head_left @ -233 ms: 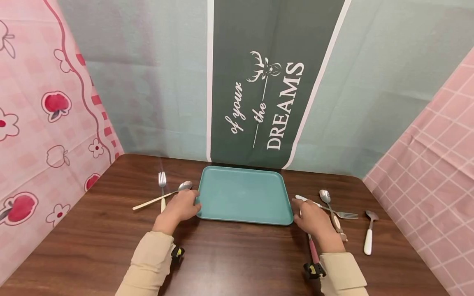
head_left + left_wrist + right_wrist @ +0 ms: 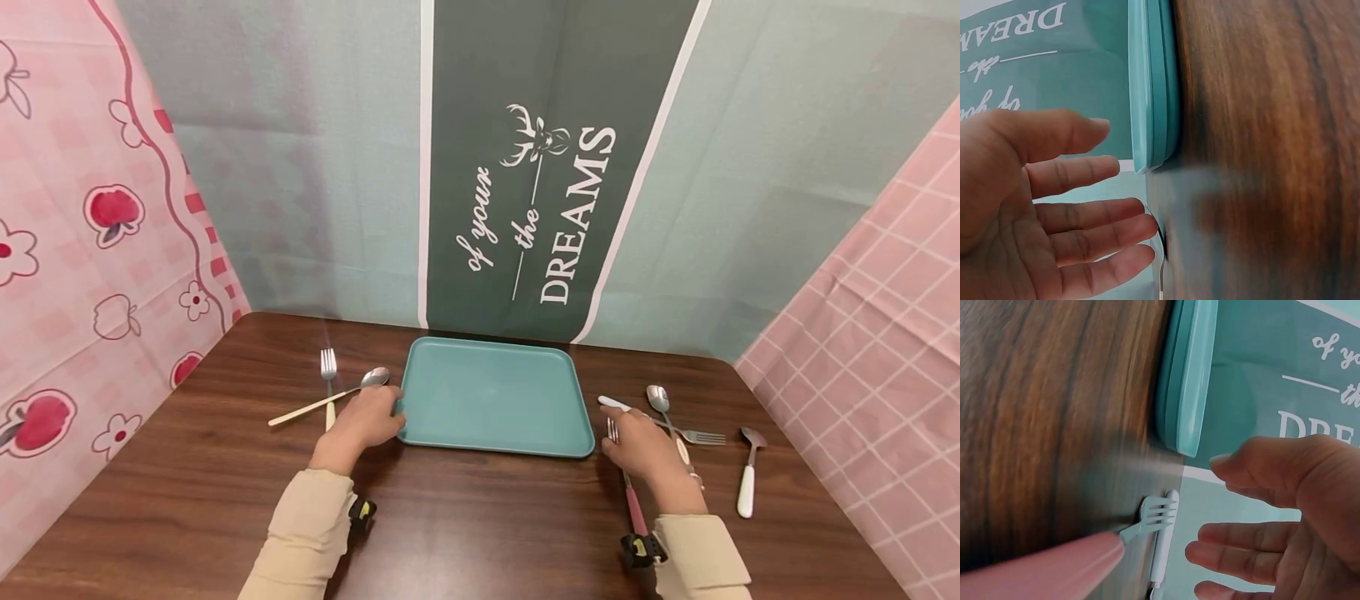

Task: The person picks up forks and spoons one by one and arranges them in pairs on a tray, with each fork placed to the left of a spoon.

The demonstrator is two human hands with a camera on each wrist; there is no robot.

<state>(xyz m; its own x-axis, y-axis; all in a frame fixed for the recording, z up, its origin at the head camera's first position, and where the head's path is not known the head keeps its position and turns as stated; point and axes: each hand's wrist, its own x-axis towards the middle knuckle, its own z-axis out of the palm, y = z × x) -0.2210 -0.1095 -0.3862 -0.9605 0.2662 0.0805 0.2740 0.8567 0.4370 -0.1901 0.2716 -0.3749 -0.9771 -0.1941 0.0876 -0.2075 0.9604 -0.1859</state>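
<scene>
1. Fingers of the left hand [image 2: 362, 419], slightly parted, grip nothing just beside the left edge of the blue-green tray [image 2: 491, 398], near the desk's [image 2: 465, 517] far edge.
2. Right hand [image 2: 647, 452]: fingers loosely spread, lowest one cut off in its wrist view.
3. It partly hides a pink-handled fork [image 2: 635, 507].
4. Cream sleeves [image 2: 300, 525] leave the head view's bottom.

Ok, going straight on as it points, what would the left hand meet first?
Probably the left rim of the teal tray; the head view puts the left hand just beside it, though depth is unclear.
</scene>
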